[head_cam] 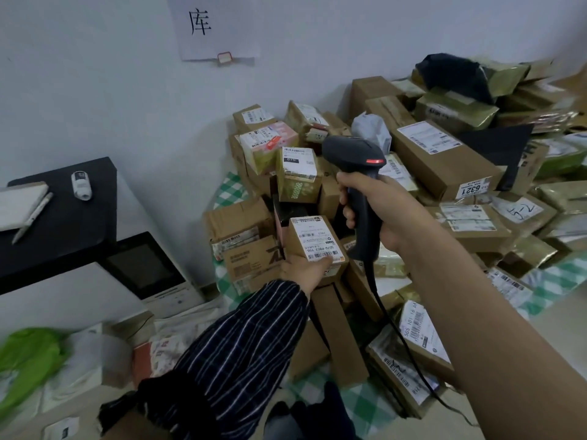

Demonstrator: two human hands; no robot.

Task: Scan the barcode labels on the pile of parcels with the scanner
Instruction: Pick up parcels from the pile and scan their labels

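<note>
My scanner (355,154), window hidden on its far side, stands handle-down from 12 to 6, nose toward 10 o'clock, gripped in my curled right hand (378,208) at 1 o'clock of the labelled box (314,236) my left hand (300,271) clasps, thumb partly covering its barcode (333,253).

Blurry: far-R parcels (521,90), grn bag (28,357).

A pale wall (95,90) is rising behind the black table (79,217). A paper sign (216,27) is hanging above-right of the table, and a green-checked cloth (229,192) is lying to its right.
</note>
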